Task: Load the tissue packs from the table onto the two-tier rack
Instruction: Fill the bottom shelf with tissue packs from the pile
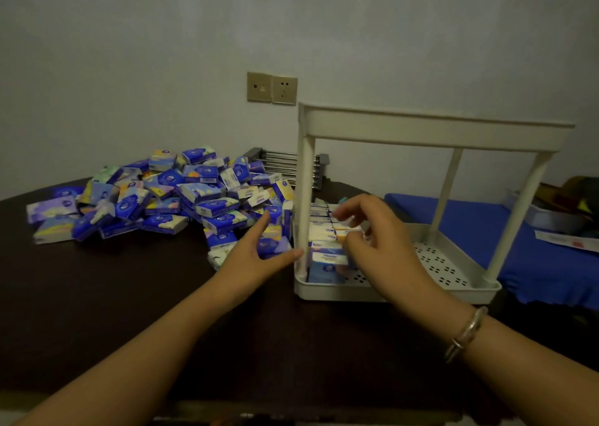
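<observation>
Two bare arms reaching in from 6 o'clock over dark table [129,296], bracelet [466,335] on right wrist.

Left hand [259,250] at the middle, fingers straight and spread wide, holding nothing. Thumb tip just beside rack post [304,205], fingertips touching the near packs at the edge of the pile.

Right hand [372,234] a bit toward 3 o'clock, inside lower tier [453,263] of rack. Fingers curled, seeming to pinch a small pack [346,231] at the top of the row; hard to see exactly how.

Row of packs [324,254] standing on edge along the left side of lower tier, touching each other. Rest of that tier bare, holes showing. Top tier [434,127] seen from below; cannot tell what lies on it.

Big pile [168,195] of blue, purple and yellow packs at 10 o'clock, well apart from nothing, running right up to the rack. Most of the job not done yet.

Likely light and squishy, wrapped in smooth, slippery film. Best pinched across the two wide flat faces, thumb on one, fingers on other, then slid in on edge next to the row. Squeezing too hard would only dent them, not break them.

Wall sockets [272,87] at 12 o'clock, metal rack [288,166] behind pile, blue cloth [518,231] at 3 o'clock.
</observation>
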{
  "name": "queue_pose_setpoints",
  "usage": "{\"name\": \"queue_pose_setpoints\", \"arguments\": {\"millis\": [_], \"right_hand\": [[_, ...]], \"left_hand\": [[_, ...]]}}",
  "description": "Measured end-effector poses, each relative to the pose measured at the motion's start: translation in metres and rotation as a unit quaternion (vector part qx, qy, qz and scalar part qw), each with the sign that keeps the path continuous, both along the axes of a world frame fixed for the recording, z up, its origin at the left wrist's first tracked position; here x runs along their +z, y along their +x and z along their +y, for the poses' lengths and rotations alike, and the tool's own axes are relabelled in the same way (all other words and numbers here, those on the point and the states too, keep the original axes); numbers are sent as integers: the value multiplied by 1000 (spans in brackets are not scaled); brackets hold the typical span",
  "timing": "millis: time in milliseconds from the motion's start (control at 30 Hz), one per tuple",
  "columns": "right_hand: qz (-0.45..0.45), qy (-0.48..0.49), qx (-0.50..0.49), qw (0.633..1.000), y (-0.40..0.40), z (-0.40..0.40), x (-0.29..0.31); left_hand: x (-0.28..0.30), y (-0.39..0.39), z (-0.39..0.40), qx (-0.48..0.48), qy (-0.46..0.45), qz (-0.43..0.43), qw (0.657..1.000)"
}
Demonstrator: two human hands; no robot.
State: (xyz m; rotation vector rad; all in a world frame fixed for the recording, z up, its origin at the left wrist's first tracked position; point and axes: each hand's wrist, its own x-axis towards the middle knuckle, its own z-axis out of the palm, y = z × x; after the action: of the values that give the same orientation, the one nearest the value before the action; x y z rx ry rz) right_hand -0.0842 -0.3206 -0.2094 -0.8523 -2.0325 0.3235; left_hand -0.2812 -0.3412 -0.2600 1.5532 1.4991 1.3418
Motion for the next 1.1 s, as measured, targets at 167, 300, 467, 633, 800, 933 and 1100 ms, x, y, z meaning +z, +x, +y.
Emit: {"name": "queue_pose_setpoints", "arguments": {"millis": [167,300,467,633,800,933,1100], "right_hand": [[-32,30,100,994,-54,-25,9],[-48,26,128,990,-109,-16,-2],[-75,-18,87,993,-180,23,-31],[-200,-36,-10,979,-233,73,-46],[-278,-145,-54,948,-261,115,-57],[-279,-80,-71,954,-260,115,-66],[-209,-19,-35,977,-248,97,-59]], "left_hand": [[-5,-42,-14,69,37,-27,997],[-16,-92,-22,138,46,-50,988],[-31,-158,-26,228,35,-37,972],[-37,-184,-25,234,29,-102,967],[-39,-186,-25,223,41,-133,965],[-39,-187,-25,219,45,-135,965],[-43,-185,-25,214,46,-77,973]]}}
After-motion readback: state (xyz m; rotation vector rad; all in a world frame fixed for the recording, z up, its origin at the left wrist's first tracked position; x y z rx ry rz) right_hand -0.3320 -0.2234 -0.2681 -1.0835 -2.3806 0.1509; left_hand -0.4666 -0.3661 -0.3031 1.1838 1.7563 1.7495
